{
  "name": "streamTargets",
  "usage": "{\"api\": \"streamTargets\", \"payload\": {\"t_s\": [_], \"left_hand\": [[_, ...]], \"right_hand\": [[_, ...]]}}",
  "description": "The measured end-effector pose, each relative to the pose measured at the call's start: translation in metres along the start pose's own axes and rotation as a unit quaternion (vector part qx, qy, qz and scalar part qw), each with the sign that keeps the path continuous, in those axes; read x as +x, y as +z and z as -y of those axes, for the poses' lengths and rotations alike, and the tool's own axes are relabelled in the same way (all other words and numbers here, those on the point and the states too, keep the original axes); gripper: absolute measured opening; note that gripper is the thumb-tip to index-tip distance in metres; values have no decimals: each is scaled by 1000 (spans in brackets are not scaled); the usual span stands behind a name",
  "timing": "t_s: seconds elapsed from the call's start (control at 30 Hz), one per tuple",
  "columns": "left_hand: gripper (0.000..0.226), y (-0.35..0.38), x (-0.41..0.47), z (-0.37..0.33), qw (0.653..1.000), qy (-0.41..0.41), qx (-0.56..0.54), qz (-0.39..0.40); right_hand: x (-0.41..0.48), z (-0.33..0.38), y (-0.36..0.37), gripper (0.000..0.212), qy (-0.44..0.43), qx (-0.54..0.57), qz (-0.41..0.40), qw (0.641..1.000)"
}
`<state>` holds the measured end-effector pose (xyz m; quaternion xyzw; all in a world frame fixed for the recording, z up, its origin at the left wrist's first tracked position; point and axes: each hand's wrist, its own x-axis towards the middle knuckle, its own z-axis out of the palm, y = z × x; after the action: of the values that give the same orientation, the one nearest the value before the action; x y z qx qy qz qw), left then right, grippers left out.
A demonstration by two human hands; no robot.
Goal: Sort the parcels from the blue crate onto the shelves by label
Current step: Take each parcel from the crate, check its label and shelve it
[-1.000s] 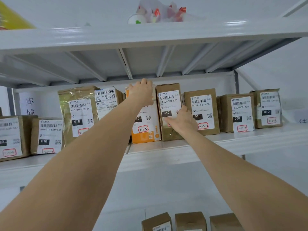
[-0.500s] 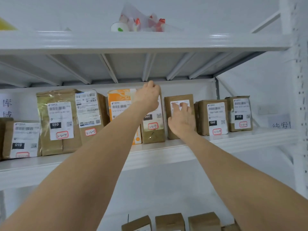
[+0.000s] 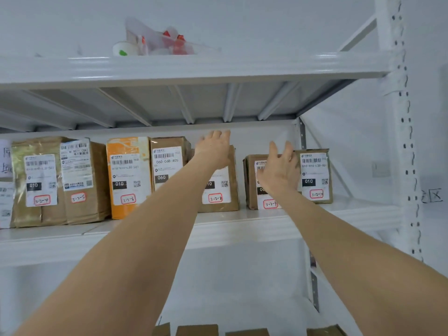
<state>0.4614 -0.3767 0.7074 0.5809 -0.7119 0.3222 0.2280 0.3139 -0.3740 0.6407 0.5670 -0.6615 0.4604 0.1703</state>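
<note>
**Shelf** (image 3: 242, 229), middle tier of a white rack: seven parcels stand upright in one row, labels facing out. From the left:

1. Gold parcel (image 3: 36, 209): code 010, red-ringed tag 3-2-4.
2. Second parcel (image 3: 82, 204): brown, touching the gold parcel, tag 3-2-5.
3. Orange parcel (image 3: 128, 175): code 010.
4. 060 parcel (image 3: 167, 163): brown, just beside the orange parcel, label 060-06B-A05. Its lower part is hidden by the left forearm.
5. Fifth parcel (image 3: 223, 190): brown, tag 3-2-8, label partly covered.
6. Sixth parcel (image 3: 249, 185): brown, set apart from the fifth by a gap, tag 3-2-9.
7. End parcel (image 3: 315, 175): code 010, just beside the sixth.

**Left hand** (image 3: 214, 151): raised at the upper front of the fifth parcel. The fingers (image 3: 215, 135) are straight, close together and released, grasping nothing. Whether they touch the parcel cannot be told.

**Right hand** (image 3: 278, 173): palm turned to the front of the sixth parcel, covering most of its label. The fingers (image 3: 288, 151) are straight, slightly spread and released.

**Top shelf** (image 3: 194, 69): a clear bag (image 3: 162, 40) with red and white contents, and a tape roll (image 3: 123, 48) just beside it.

**Other items**: brown box tops (image 3: 196, 330) at the lower edge of the view, a perforated post (image 3: 397, 117) at right, and paper signs (image 3: 4, 154) at far left.
</note>
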Motion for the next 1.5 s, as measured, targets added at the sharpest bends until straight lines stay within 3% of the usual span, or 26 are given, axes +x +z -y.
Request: {"api": "streamTargets", "payload": {"t_s": [0.1,0.23,0.43,0.67,0.87,1.07,1.17,1.3,1.37,1.5], "left_hand": [[67,4,7,-5,999,-10,25,47],[60,10,8,-7,998,-13,35,51],[58,9,15,2,997,-21,40,61],[55,11,19,0,996,-38,55,51],[56,5,28,-41,1000,-11,6,-2],[61,15,45,-109,996,60,-54,26],[65,20,51,-140,993,96,-67,23],[53,31,64,-163,991,119,-44,35],[44,37,69,-162,992,112,-21,50],[44,46,73,-148,994,91,-5,59]], "right_hand": [[7,-11,4,71,44,46,54,997],[10,-12,24,78,10,114,114,987],[17,-4,40,77,10,156,108,982],[20,-8,42,72,4,126,94,988],[23,-20,19,64,-70,31,-52,996],[39,-75,3,82,28,25,-92,995],[45,-105,-3,86,121,77,-65,988],[53,-128,0,72,227,171,53,957],[52,-131,7,66,227,201,99,948],[52,-126,21,63,196,220,117,948]]}}
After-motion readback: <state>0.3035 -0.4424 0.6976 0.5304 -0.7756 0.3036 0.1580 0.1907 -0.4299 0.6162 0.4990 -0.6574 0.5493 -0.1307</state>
